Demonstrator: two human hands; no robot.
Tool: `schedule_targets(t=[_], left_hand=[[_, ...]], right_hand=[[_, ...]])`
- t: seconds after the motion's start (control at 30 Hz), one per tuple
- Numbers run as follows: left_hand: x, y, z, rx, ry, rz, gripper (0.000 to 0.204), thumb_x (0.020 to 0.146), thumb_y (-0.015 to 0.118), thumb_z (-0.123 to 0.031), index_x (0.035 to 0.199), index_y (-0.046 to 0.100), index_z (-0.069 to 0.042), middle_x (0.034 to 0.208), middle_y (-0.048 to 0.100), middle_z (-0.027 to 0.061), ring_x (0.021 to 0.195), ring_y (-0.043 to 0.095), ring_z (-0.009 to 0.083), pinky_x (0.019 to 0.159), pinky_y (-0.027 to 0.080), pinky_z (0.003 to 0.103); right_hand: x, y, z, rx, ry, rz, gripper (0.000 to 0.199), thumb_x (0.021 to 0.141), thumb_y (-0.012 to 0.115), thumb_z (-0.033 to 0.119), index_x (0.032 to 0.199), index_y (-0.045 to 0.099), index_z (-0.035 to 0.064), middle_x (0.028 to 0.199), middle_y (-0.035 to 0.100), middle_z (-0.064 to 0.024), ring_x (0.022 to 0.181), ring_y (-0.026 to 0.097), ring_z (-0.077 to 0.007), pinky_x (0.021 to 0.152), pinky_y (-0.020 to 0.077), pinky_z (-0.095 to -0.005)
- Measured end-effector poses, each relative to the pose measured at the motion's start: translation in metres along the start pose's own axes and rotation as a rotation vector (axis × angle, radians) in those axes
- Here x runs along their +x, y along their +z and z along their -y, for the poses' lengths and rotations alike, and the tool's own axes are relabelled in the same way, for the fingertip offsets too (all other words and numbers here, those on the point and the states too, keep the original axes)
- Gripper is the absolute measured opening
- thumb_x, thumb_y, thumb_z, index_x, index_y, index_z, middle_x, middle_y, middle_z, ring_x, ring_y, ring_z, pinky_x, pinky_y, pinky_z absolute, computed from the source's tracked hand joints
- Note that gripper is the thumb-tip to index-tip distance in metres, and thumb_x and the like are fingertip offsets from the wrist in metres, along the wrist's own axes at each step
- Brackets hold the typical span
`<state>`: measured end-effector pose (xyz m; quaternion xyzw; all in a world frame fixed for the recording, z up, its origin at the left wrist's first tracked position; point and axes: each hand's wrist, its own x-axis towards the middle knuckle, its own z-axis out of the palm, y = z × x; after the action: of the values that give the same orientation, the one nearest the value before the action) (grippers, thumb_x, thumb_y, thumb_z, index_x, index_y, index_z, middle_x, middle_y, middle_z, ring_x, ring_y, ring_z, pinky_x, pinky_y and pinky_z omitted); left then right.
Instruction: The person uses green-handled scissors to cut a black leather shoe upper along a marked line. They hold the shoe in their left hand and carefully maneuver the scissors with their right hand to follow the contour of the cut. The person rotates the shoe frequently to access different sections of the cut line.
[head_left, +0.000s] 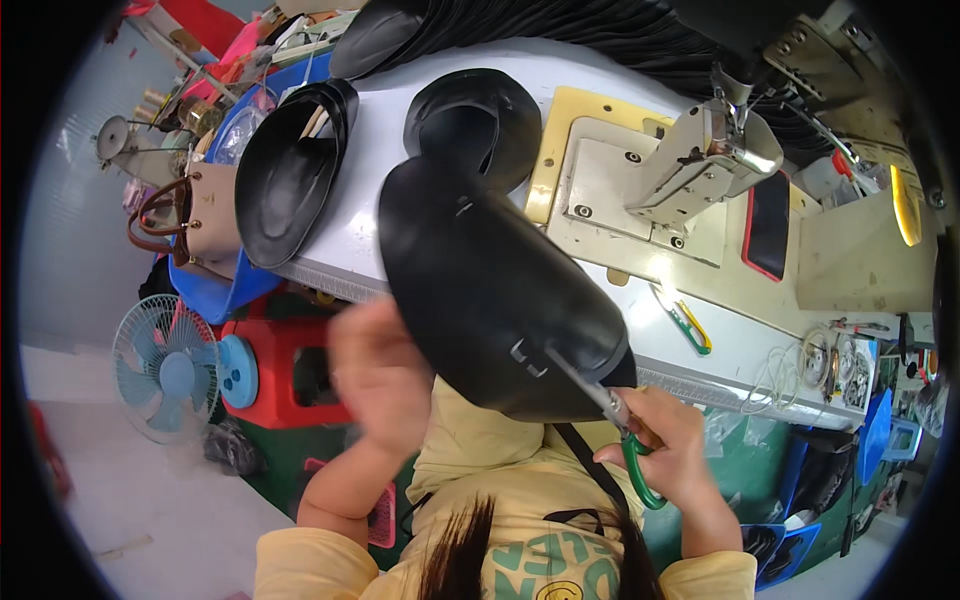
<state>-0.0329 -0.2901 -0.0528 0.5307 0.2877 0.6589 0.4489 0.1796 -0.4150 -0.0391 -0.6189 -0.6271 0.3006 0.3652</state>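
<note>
A stiff, light-looking black bag [490, 290] is steadied by the blurred left hand [378, 375], seemingly closed on its edge, while green-handled scissors [625, 440] are gripped in the right hand [675, 450]

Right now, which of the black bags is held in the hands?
The big black bag nearest the person, lifted off the table; scissors touch its lower edge. The other black bags lie on the table.

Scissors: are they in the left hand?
No, the green-handled scissors are in the right hand, at the edge of the black bag piece; the left hand holds none.
</note>
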Motion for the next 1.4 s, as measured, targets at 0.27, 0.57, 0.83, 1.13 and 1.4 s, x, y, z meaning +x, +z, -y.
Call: schedule_targets(t=[0.27,0.57,0.83,1.13,1.4], left_hand=[[0.063,0.032,-0.054,0.555,0.146,1.488,0.034,0.067,0.052,0.001,0.101,0.055,-0.002,0.111,0.055,0.0131,0.071,0.055,0.0303,0.061,0.046,0.037],[0.082,0.045,-0.062,0.729,-0.115,1.820,0.021,0.074,0.059,-0.007,0.090,0.047,-0.002,0.085,0.050,0.0119,0.072,0.055,0.0345,0.058,0.043,0.042],[0.076,0.025,-0.055,0.586,-0.308,1.386,0.018,0.071,0.063,0.002,0.088,0.057,-0.003,0.075,0.047,0.0094,0.062,0.048,0.0250,0.057,0.038,0.031],[0.034,0.027,-0.023,-0.047,-0.495,0.845,0.014,0.072,0.066,0.002,0.073,0.052,0.001,0.078,0.046,0.0058,0.066,0.042,0.0100,0.058,0.034,0.022],[0.029,0.035,-0.019,0.245,-0.408,0.920,0.015,0.069,0.066,0.006,0.074,0.052,0.001,0.077,0.048,0.0020,0.061,0.040,0.0072,0.052,0.032,0.020]], right_hand=[[0.011,-0.010,0.009,-0.439,-0.355,0.329,0.052,0.062,0.071,0.024,0.108,0.055,0.0086,0.074,0.047,-0.0046,0.060,0.054,-0.0198,0.050,0.0433,-0.0317],[0.004,-0.036,0.027,-0.705,-0.386,0.350,0.055,0.060,0.069,0.020,0.112,0.054,0.0102,0.072,0.044,-0.0024,0.060,0.053,-0.0166,0.048,0.0435,-0.0306],[-0.007,-0.043,0.025,-0.479,-0.161,0.157,0.055,0.061,0.074,0.027,0.109,0.056,0.0073,0.074,0.050,-0.0064,0.065,0.054,-0.0232,0.053,0.0438,-0.0341],[-0.009,-0.012,0.002,0.116,-0.010,0.027,0.070,0.056,0.079,0.028,0.116,0.054,0.0049,0.078,0.054,-0.0064,0.066,0.051,-0.0180,0.055,0.0413,-0.0272],[-0.005,-0.068,0.024,-0.038,0.060,-0.086,0.065,0.053,0.081,0.022,0.111,0.058,0.0039,0.075,0.053,-0.0048,0.062,0.047,-0.0137,0.053,0.0380,-0.0244]])
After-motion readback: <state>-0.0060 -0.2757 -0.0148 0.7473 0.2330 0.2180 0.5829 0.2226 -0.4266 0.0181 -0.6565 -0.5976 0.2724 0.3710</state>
